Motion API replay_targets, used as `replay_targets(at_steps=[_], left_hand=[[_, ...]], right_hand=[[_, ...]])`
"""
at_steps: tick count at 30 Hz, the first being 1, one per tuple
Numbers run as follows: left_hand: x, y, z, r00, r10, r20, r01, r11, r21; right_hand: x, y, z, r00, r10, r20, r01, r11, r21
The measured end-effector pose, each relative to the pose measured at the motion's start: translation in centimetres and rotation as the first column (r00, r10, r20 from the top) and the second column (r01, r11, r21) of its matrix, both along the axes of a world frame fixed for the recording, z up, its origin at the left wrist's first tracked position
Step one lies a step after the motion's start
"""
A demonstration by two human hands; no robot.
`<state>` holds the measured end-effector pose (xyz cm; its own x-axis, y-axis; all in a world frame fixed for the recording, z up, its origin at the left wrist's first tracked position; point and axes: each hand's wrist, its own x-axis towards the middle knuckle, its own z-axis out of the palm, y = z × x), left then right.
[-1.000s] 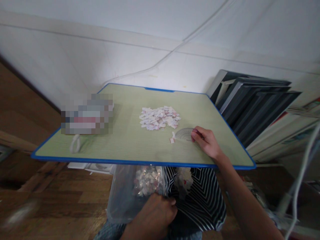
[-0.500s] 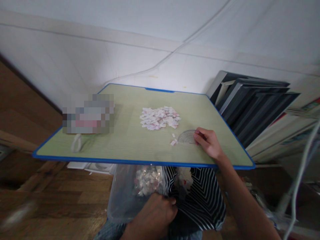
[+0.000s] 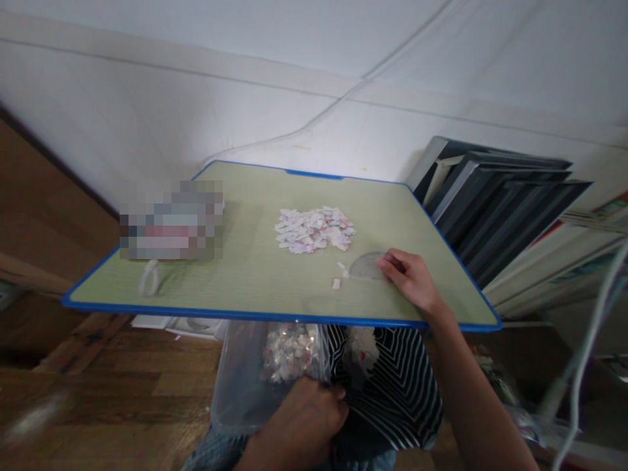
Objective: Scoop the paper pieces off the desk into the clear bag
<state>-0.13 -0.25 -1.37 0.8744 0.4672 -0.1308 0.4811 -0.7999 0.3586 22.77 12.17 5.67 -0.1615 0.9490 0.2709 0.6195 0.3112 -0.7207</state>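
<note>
My right hand (image 3: 409,281) rests on the green, blue-edged table (image 3: 255,288), fingertips pinching a clear plastic protractor (image 3: 366,266) that lies flat. Two small paper scraps (image 3: 338,275) lie just left of the protractor. A heap of white and pink paper scraps (image 3: 314,230) sits in the table's middle, beyond the protractor. Below the table's near edge, my left hand (image 3: 304,418) grips the rim of a clear plastic bag (image 3: 255,386) with more scraps inside, held against my striped clothing.
A blurred-out object (image 3: 171,220) sits at the table's left, with a white cord loop (image 3: 150,280) in front of it. Dark panels (image 3: 495,203) lean on the wall to the right. A white cable (image 3: 589,353) hangs at far right. Wooden floor lies below.
My right hand has nudged the protractor slightly, and one small scrap now lies nearer the table's front edge. My left hand keeps its hold on the bag.
</note>
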Motion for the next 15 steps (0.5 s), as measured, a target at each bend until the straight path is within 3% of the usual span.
replay_targets(at_steps=[3, 11, 15], left_hand=[[-0.1, -0.1, -0.1, 1.0, 0.011, 0.027, -0.011, 1.0, 0.001], [-0.3, -0.1, -0.3, 0.999, 0.018, 0.027, -0.018, 1.0, 0.006], [-0.2, 0.0, -0.3, 1.0, 0.009, 0.015, -0.009, 1.0, 0.008]], right_hand=[[0.4, -0.1, -0.1, 0.999, -0.007, -0.036, 0.006, 1.0, -0.028], [1.3, -0.4, 0.7, 0.978, 0.159, -0.136, -0.192, 0.942, -0.275], [1.2, -0.5, 0.9, 0.975, 0.156, -0.155, -0.196, 0.938, -0.288]])
